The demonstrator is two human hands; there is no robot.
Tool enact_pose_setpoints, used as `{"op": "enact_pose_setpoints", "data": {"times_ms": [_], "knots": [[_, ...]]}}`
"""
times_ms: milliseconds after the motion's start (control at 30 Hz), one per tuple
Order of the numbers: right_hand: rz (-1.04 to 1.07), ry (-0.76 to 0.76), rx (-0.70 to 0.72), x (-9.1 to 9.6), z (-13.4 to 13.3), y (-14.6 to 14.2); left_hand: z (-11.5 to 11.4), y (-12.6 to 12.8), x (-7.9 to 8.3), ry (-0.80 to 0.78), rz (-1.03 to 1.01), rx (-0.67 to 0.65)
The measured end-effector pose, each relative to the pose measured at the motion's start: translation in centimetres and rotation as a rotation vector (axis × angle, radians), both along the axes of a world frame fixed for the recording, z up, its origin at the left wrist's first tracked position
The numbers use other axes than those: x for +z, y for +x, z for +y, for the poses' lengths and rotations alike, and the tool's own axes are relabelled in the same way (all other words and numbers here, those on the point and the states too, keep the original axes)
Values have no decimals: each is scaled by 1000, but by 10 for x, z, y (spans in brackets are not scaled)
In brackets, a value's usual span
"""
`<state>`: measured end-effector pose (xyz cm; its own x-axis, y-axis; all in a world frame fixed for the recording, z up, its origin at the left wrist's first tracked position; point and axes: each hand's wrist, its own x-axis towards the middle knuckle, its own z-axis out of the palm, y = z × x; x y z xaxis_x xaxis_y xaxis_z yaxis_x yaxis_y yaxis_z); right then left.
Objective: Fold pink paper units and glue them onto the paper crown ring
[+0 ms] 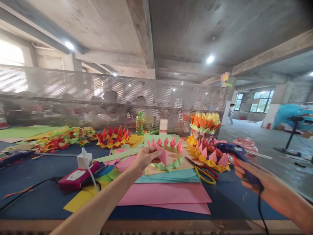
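Between its thumb and fingers my left hand (146, 159) pinches a pink folded paper petal (162, 156). The petal is at the near left side of a paper ring (170, 165) with a green zigzag base and pink points standing along its far side; whether they touch, I cannot tell. My right hand (251, 173) is wrapped around a dark blue glue gun (234, 150), whose nozzle points left over an orange and pink paper ring (212, 156). Under the first ring lie stacked sheets of coloured paper (166, 194).
Scissors with yellow and red handles (206, 174) lie right of the stack. A magenta power strip (79, 175) with a white plug sits at left. Farther back are paper scraps (66, 138), a red-orange ring (113, 136), a green bottle (140, 123) and a perforated metal screen (73, 94).
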<state>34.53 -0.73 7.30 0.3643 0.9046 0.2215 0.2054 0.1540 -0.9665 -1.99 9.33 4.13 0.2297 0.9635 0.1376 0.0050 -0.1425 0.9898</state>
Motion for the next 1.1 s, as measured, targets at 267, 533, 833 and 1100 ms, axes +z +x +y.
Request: {"op": "enact_pose_setpoints", "data": {"times_ms": [267, 533, 833, 1100], "knots": [[-245, 80, 531, 15, 61, -80, 8, -15, 4, 37, 0, 72], [-360, 196, 630, -28, 95, -135, 10, -20, 11, 20, 32, 202], [-533, 325, 509, -53, 86, -126, 5, -9, 11, 16, 60, 207], [-630, 365, 445, -58, 86, -128, 4, -6, 6, 35, 97, 172]]}}
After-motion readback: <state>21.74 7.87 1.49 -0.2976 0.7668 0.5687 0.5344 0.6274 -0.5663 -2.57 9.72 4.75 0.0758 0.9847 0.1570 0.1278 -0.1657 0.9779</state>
